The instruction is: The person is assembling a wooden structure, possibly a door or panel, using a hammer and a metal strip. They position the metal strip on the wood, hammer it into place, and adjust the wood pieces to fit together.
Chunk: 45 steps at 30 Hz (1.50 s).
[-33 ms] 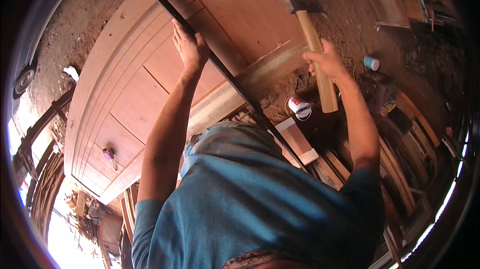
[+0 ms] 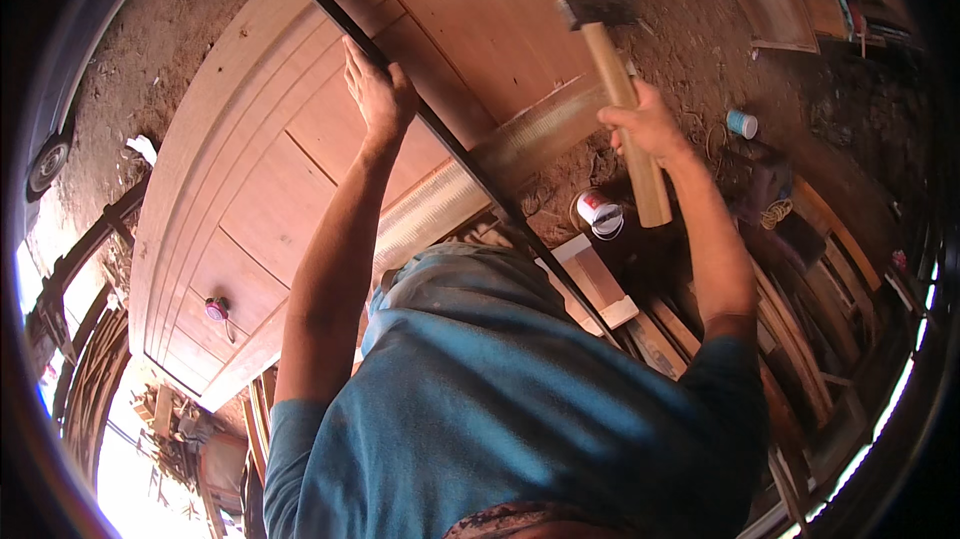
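My right hand (image 2: 645,126) is closed round the thick wooden handle of a hammer (image 2: 615,79). The hammer's dark head, slightly blurred, is raised at the far end, right of a large wooden panel (image 2: 262,184). Across this panel runs a long dark bar (image 2: 440,134), slanting from the far left down past my waist. My left hand (image 2: 382,99) lies against the bar, its fingers stretched out over the panel and its thumb at the bar. A pale ribbed strip (image 2: 430,214) crosses the panel beneath the bar.
A small round dark-red object (image 2: 216,309) lies on the panel's near left part. On the dirt floor at right stand a white-and-red bucket (image 2: 600,214) and a blue-and-white can (image 2: 742,125). Long boards (image 2: 795,339) lie at the near right; a wheel (image 2: 48,164) shows at far left.
The hammer and my right hand have shifted slightly to the left, the head moving most. My left hand and the bar stay where they were.
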Each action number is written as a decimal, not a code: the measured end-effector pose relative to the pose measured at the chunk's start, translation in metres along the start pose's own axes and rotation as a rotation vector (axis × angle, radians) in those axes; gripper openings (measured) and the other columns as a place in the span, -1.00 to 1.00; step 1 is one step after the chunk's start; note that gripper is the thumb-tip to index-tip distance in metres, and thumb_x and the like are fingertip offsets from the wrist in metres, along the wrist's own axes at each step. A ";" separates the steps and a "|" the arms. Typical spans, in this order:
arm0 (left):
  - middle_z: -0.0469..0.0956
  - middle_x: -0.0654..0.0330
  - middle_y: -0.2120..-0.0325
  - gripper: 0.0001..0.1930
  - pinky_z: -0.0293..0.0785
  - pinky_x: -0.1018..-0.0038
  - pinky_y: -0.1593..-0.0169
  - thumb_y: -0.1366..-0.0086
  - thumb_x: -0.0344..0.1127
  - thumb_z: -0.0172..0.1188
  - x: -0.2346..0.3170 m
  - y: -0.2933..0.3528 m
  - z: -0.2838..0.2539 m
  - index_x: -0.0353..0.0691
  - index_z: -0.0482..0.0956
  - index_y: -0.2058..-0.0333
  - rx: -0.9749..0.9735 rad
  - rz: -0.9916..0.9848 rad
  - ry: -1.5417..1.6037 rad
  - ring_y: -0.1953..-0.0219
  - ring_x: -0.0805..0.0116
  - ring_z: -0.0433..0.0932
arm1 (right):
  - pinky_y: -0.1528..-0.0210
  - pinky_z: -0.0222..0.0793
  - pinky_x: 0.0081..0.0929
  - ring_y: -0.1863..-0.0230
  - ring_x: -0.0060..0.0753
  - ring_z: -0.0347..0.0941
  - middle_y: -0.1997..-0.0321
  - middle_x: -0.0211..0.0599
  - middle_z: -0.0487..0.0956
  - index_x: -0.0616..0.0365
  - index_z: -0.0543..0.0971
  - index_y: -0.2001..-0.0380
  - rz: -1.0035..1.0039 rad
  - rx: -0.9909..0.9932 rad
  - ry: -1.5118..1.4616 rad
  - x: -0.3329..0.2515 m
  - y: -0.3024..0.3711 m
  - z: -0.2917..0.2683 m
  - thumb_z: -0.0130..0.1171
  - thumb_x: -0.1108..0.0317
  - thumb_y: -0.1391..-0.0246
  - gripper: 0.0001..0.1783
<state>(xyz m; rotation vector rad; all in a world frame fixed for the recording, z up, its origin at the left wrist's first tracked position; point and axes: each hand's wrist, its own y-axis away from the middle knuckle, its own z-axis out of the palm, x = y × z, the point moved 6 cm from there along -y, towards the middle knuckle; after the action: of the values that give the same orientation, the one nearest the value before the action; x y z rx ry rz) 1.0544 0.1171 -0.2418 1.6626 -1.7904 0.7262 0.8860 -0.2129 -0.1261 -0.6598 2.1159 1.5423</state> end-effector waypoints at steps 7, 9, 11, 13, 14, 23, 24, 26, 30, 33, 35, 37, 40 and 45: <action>0.04 -0.35 -0.37 -0.16 -0.06 0.04 -0.44 -0.21 -0.26 0.02 -0.006 0.002 0.003 -0.55 -0.09 -0.38 0.012 0.031 0.003 -0.36 -0.30 0.09 | 0.58 0.44 -0.38 0.62 -0.47 0.47 0.38 -0.25 0.54 0.31 0.43 0.03 -0.088 -0.079 0.055 0.060 0.014 0.076 0.36 0.34 0.08 -0.45; 0.04 -0.35 -0.37 -0.15 -0.06 0.03 -0.44 -0.22 -0.23 0.04 -0.009 0.008 0.007 -0.54 -0.09 -0.38 0.019 0.051 0.000 -0.37 -0.29 0.08 | 0.46 0.49 -0.28 0.50 -0.38 0.54 0.35 -0.21 0.54 0.33 0.45 0.06 -0.151 -0.081 0.078 0.075 0.009 0.087 0.35 0.31 0.10 -0.47; 0.00 -0.34 -0.39 -0.11 -0.07 0.03 -0.45 -0.22 -0.18 0.08 -0.036 -0.003 0.012 -0.51 -0.11 -0.40 0.020 0.087 -0.128 -0.41 -0.27 0.03 | 0.26 0.48 -0.19 0.29 -0.22 0.56 0.28 -0.15 0.54 0.32 0.46 0.07 -0.387 0.092 0.230 0.078 0.006 0.085 0.36 0.29 0.09 -0.47; -0.08 -0.33 -0.42 -0.05 -0.13 0.06 -0.48 -0.24 -0.11 0.12 -0.029 -0.004 0.012 -0.52 -0.17 -0.40 -0.079 0.037 -0.080 -0.47 -0.20 -0.07 | 0.06 0.44 -0.13 0.07 -0.05 0.53 0.20 -0.09 0.53 0.30 0.47 0.06 -0.465 0.277 0.394 0.080 0.024 0.080 0.36 0.26 0.07 -0.48; -0.07 -0.32 -0.42 -0.05 -0.13 0.08 -0.49 -0.27 -0.06 0.13 -0.025 -0.002 0.006 -0.54 -0.16 -0.40 -0.053 0.020 -0.055 -0.47 -0.20 -0.06 | -0.04 0.39 -0.11 -0.03 0.04 0.48 0.16 -0.06 0.53 0.28 0.48 0.05 -0.433 0.373 0.500 0.078 0.037 0.078 0.36 0.25 0.05 -0.48; 0.16 -0.20 -0.36 -0.07 0.08 0.18 -0.44 -0.30 0.15 0.17 -0.013 0.021 -0.028 -0.43 0.06 -0.38 -0.314 0.015 0.116 -0.39 -0.13 0.15 | -0.05 0.40 -0.07 -0.02 0.15 0.46 0.11 0.06 0.54 0.24 0.52 0.02 -0.544 0.341 0.440 0.095 0.113 0.189 0.33 -0.05 -0.09 -0.40; 0.14 -0.19 -0.37 -0.04 0.06 0.18 -0.45 -0.28 0.15 0.18 -0.009 0.029 -0.027 -0.44 0.01 -0.39 -0.322 0.000 0.137 -0.41 -0.12 0.13 | -0.08 0.39 -0.03 -0.07 0.23 0.43 0.05 0.13 0.54 0.24 0.52 -0.01 -0.538 0.383 0.492 0.099 0.117 0.202 0.29 -0.08 -0.12 -0.38; 0.04 -0.20 -0.42 0.00 -0.03 0.20 -0.48 -0.26 0.03 0.23 -0.007 0.031 -0.019 -0.46 -0.11 -0.41 -0.371 0.038 0.134 -0.45 -0.08 0.05 | -0.09 0.40 -0.01 -0.11 0.27 0.43 -0.10 0.19 0.48 0.23 0.50 -0.09 -0.528 0.496 0.569 0.142 0.101 0.209 0.20 -0.11 -0.19 -0.36; 0.02 -0.16 -0.43 -0.05 -0.06 0.19 -0.49 -0.25 -0.14 0.21 -0.009 0.033 -0.021 -0.46 -0.15 -0.41 -0.354 -0.013 0.196 -0.45 -0.06 0.05 | -0.06 0.44 0.00 -0.11 0.29 0.45 -0.15 0.21 0.46 0.26 0.49 -0.12 -0.357 0.502 0.574 0.153 0.105 0.221 0.10 -0.13 -0.26 -0.34; 0.04 -0.14 -0.43 -0.05 -0.04 0.19 -0.49 -0.25 -0.18 0.20 -0.006 0.036 -0.016 -0.46 -0.17 -0.42 -0.317 -0.006 0.209 -0.43 -0.11 0.08 | -0.04 0.46 0.00 -0.09 0.27 0.47 -0.13 0.18 0.48 0.28 0.50 -0.13 -0.387 0.562 0.600 0.153 0.108 0.223 0.07 -0.13 -0.27 -0.33; 0.08 -0.14 -0.41 -0.05 0.03 0.20 -0.46 -0.24 -0.18 0.21 -0.010 0.036 -0.017 -0.46 -0.16 -0.42 -0.328 -0.028 0.222 -0.38 -0.19 0.15 | -0.04 0.47 -0.01 -0.09 0.27 0.47 -0.13 0.17 0.48 0.29 0.52 -0.11 -0.332 0.533 0.602 0.154 0.105 0.224 0.07 -0.11 -0.28 -0.35; 0.09 -0.15 -0.40 -0.05 0.07 0.19 -0.45 -0.24 -0.18 0.21 -0.012 0.033 -0.018 -0.48 -0.16 -0.41 -0.398 -0.027 0.223 -0.36 -0.18 0.17 | -0.05 0.45 -0.03 -0.12 0.24 0.46 -0.14 0.20 0.47 0.29 0.49 -0.13 -0.370 0.534 0.614 0.156 0.099 0.223 0.09 -0.12 -0.26 -0.33; 0.24 -0.20 -0.31 -0.12 0.20 0.16 -0.38 -0.25 -0.10 0.23 -0.013 0.025 -0.023 -0.42 0.01 -0.38 -0.486 0.026 0.187 -0.33 -0.18 0.23 | -0.06 0.41 -0.05 -0.11 0.23 0.43 -0.09 0.22 0.46 0.29 0.45 -0.15 -0.408 0.560 0.532 0.158 0.104 0.228 0.17 -0.08 -0.23 -0.33; 0.60 -0.18 0.03 -0.35 0.52 0.10 -0.08 -0.30 0.07 0.22 -0.065 -0.061 -0.087 -0.26 0.42 -0.21 -0.304 0.005 0.171 0.00 -0.17 0.59 | -0.08 0.34 -0.03 0.01 0.18 0.38 0.06 0.05 0.40 0.25 0.45 -0.08 -0.690 0.533 0.508 0.057 0.080 0.238 0.34 0.11 -0.11 -0.42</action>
<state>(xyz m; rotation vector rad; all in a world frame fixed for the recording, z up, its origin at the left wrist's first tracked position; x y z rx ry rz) 1.1226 0.2201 -0.2301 1.3556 -1.6889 0.5476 0.8083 0.0293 -0.1679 -1.4727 2.1397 0.4424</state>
